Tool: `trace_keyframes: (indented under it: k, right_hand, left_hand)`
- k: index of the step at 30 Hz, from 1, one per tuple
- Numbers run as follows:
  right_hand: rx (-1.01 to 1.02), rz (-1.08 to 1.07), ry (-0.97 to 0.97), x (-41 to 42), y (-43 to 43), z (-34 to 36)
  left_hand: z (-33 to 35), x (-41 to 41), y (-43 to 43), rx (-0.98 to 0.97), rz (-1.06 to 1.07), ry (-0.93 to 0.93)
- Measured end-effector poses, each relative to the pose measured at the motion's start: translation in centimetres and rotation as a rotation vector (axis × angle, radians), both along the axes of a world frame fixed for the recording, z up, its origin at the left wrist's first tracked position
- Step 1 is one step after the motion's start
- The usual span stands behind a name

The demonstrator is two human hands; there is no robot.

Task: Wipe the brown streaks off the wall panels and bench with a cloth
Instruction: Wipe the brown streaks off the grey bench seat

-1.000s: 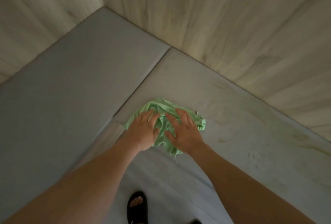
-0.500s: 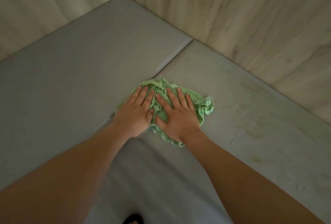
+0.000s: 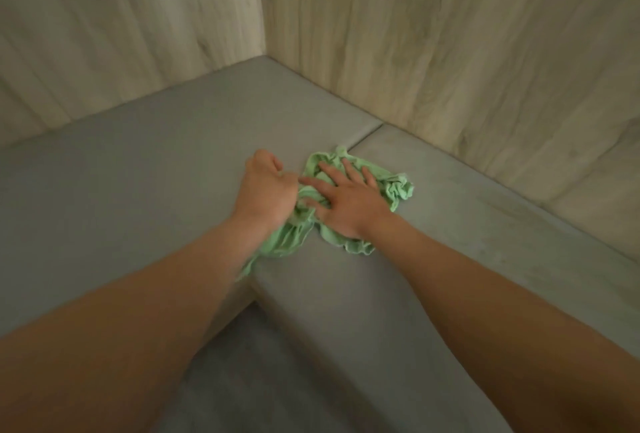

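A crumpled light green cloth (image 3: 394, 186) lies on the grey bench (image 3: 485, 245) beside the seam between its two cushions. My right hand (image 3: 346, 204) presses flat on the cloth with fingers spread. My left hand (image 3: 266, 190) is curled into a fist and grips the cloth's near left part, which bunches and hangs below the wrist. Faint brownish marks (image 3: 502, 207) show on the right cushion near the wood-grain wall panels (image 3: 450, 51).
The grey left cushion (image 3: 138, 173) runs into the corner where the left wall panel (image 3: 121, 27) meets the right one. The bench's inner front corner (image 3: 256, 297) drops to the grey floor (image 3: 259, 380) between my forearms.
My left hand went from lying flat on the cloth to a fist gripping its left part. The view tilted up, showing more of the corner walls.
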State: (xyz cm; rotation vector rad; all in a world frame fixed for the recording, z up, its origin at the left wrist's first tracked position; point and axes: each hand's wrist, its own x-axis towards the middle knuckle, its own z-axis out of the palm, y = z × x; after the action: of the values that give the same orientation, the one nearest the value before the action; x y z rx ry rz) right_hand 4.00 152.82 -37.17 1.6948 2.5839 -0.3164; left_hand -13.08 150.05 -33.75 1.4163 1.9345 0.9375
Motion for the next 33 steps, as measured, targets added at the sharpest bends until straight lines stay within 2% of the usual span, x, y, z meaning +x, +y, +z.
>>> trace_keyframes:
  k: [1, 4, 7, 9, 10, 13, 15, 19, 23, 33]
  right_hand:
    - [0.010, -0.043, 0.003, 1.0, 1.4, -0.1]
    - [0.014, -0.221, -0.030, 5.8, 5.9, 0.1]
    - [-0.020, -0.470, -0.039, 7.6, 8.0, 0.2]
    - [-0.006, -0.605, -0.011, 6.0, 8.3, 0.0]
    - [0.014, -0.600, 0.019, 5.1, 8.0, -0.1]
    - [0.074, -0.255, 0.028, 4.8, 8.3, -1.0]
    - [0.053, -0.127, -0.008, 6.2, 10.2, -0.7]
    - [0.064, -0.193, -0.024, 9.0, 14.4, -0.6]
    - [0.072, -0.120, 0.058, 11.7, 14.4, -0.5]
    - [0.068, -0.278, -0.005, 24.4, 0.3, -0.2]
  left_hand:
    - [-0.4, 0.1, -0.2, 0.062, -0.018, 0.160]
    - [-1.6, 1.4, -0.8, 0.126, -0.248, 0.312]
    - [-3.1, 3.0, -1.5, 0.012, -0.475, 0.436]
    - [-4.6, 4.1, -2.2, -0.043, -0.507, 0.536]
    - [-5.0, 4.4, -2.5, -0.014, -0.502, 0.585]
    - [-6.2, 4.4, -2.7, 0.037, -0.480, 0.663]
    - [-6.3, 4.2, -2.5, 0.038, -0.481, 0.650]
    - [-6.5, 4.0, -2.4, 0.010, -0.482, 0.625]
    - [-6.4, 3.9, -2.5, 0.007, -0.498, 0.585]
    - [-6.3, 4.3, -2.5, -0.014, -0.483, 0.610]
